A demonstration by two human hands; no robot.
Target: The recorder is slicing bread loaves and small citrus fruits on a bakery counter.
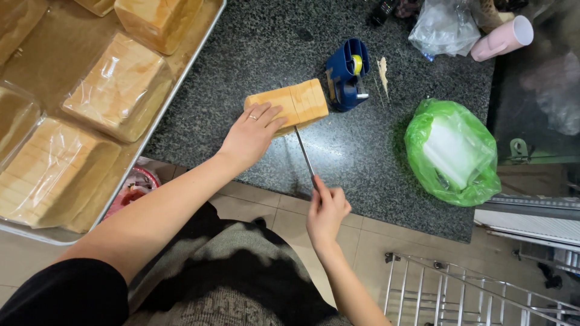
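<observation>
- Left hand (pixel 252 134): laid flat on top of the bread loaf (pixel 289 106), fingers spread and pressing down on its left part; a ring shows on one finger. Nothing is clasped.
- Right hand (pixel 327 210): clenched around the handle of a knife (pixel 304 153), at the near edge of the bench (pixel 254 54).
- Knife blade runs from the right hand up to the loaf and meets its near side, just right of the left hand's fingers.
- Loaf lies on the dark speckled bench, mid-frame; cut lines visible across its right part.
- Blue tape dispenser (pixel 347 75) just beside the loaf's right end.
- Green plastic bag (pixel 452 151) well right of the loaf.
- Metal tray (pixel 180 77) at left carries wrapped loaves (pixel 118 88).
</observation>
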